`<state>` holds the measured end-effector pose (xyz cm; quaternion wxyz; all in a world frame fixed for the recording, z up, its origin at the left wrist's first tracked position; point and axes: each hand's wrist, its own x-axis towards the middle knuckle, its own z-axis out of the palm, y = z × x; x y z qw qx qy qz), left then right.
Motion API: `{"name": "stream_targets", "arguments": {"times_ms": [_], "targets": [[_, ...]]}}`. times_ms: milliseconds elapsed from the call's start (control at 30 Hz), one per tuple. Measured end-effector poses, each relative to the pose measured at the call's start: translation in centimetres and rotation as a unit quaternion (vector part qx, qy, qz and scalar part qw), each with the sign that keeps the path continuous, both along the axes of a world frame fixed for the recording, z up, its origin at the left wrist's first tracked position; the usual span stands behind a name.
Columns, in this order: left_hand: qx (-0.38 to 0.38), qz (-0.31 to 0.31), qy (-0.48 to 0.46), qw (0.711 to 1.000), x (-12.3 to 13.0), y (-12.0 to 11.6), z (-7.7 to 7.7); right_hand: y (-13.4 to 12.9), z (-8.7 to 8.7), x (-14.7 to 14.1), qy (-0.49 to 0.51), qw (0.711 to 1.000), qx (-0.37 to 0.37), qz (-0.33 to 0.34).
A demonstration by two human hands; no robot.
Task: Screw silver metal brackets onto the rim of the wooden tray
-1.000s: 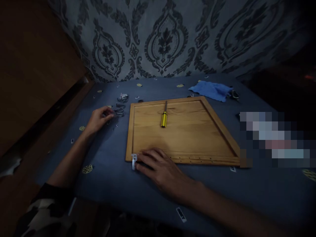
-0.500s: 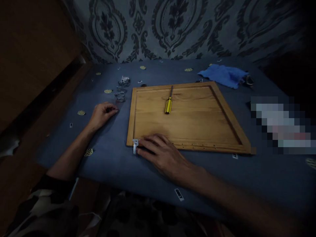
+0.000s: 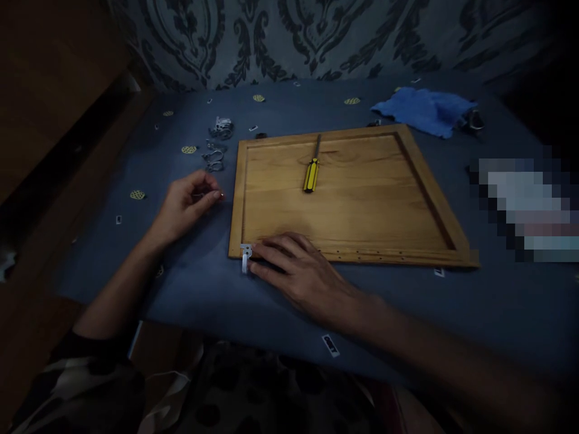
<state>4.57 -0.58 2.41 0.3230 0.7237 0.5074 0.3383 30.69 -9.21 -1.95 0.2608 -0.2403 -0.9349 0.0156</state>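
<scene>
Wooden panel (image 3: 335,211): 1, lying flat on the blue-covered surface (image 3: 203,289), raised rim around a recessed middle. Small dark holes run along its near edge; the right hand (image 3: 303,271) hides some, so no full count.

Metal bracket (image 3: 245,256): 1, at the panel's near left corner, upper part on the rim, curved lower part reaching past the near edge.

Screwdriver (image 3: 311,175): 1, yellow-and-black handle toward the person, shaft pointing away and reaching the far rim.

Hands: 2. Right comes in from the lower right, palm down over the near rim, wrist low. Its fingers (image 3: 271,253) are extended and slightly apart, index and thumb tips at the bracket, not closed around it. Left (image 3: 185,202) is left of the panel, apart from it, forearm rising from the lower left. Its thumb and forefinger are curled together, tips meeting; anything pinched there is too small to tell.

Metal parts (image 3: 217,147): 1 loose cluster left of the panel's far left corner, just beyond the left hand; pieces overlap, count uncertain. Small dark piece (image 3: 261,136): 1, by the far rim.

Blue cloth (image 3: 425,110): 1, crumpled, beyond the panel's far right corner; 1 dark object (image 3: 474,120) at its right end. Patterned backdrop (image 3: 312,36) behind. Far right: 1 pixelated patch, contents unreadable.
</scene>
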Motion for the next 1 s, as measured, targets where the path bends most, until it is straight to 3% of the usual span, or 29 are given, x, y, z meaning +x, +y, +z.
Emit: {"name": "stream_targets", "arguments": {"times_ms": [167,500,800,1000], "targets": [[-0.098,-0.061,-0.091,0.989,1.6,-1.3,0.5,0.0,0.1,-0.1,-0.006,1.000,0.000,-0.007],[-0.143,-0.089,-0.037,0.985,2.2,-3.2,0.6,0.0,-0.2,-0.1,0.009,1.000,0.004,-0.013],[-0.118,-0.169,-0.007,0.979,2.5,-3.6,0.7,-0.1,0.1,-0.1,0.011,1.000,-0.006,-0.013],[-0.081,-0.158,0.064,0.982,2.6,-4.2,0.8,-0.1,0.1,0.0,0.023,1.000,-0.018,-0.006]]}}
